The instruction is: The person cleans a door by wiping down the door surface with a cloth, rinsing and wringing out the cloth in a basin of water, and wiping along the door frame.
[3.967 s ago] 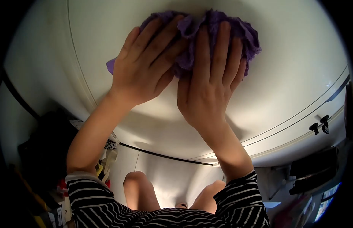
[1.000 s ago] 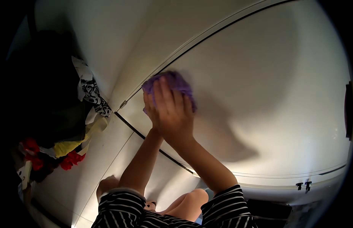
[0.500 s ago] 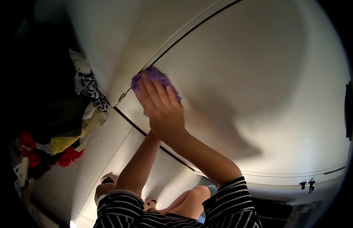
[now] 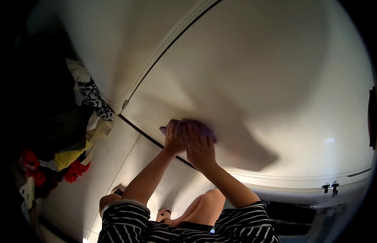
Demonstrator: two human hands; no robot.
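A bunched purple cloth lies against a broad white door panel, near its lower edge. My left hand grips the cloth's left end, fingers curled over it. Close beside it, my right hand presses on the middle and right of the cloth, its fingers laid across the fabric. Both hands are side by side, almost touching. The cloth's underside is hidden against the panel.
A small hinge sits at the panel's lower left corner, above a dark gap. Clothes and fabrics hang or lie at the left. Tiled floor shows below, with my legs. Small black hooks are at the right.
The cloth has moved down and right from the panel's left seam. My right hand went with it, and my left hand, previously mostly hidden behind the right, now shows on the cloth.
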